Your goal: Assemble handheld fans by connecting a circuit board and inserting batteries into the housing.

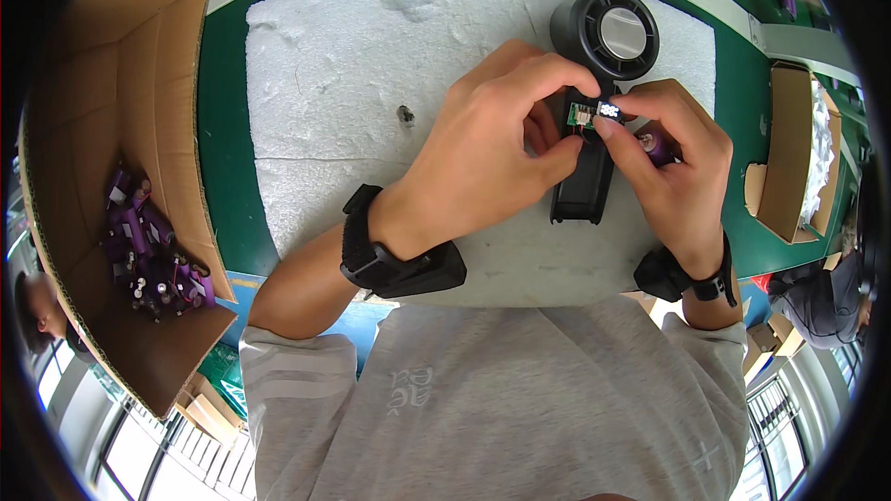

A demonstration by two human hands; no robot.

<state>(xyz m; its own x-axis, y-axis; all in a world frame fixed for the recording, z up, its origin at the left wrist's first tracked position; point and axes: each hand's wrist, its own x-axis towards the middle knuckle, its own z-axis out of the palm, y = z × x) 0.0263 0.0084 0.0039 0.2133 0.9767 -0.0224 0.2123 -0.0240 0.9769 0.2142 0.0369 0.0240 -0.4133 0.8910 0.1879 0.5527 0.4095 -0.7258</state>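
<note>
A black handheld fan [581, 187] lies with its round head [624, 32] away from me and its handle opened up. Inside the handle shows a green circuit board [581, 116]. My left hand [492, 134] grips the handle, its bent index finger and thumb at either end of the board. Between the thumb and index finger of my right hand [682, 144] is a small black display [609, 110] with white lit marks, close beside the board. A purple battery cell [657, 145] sits beside the handle, partly hidden by my right hand.
White foam sheets [343, 65] cover the green table under the work. At left stands a large cardboard box [139, 28] with several purple battery cells [148, 246]. A smaller cardboard box [780, 153] with white packing is at right. Other people show at both edges.
</note>
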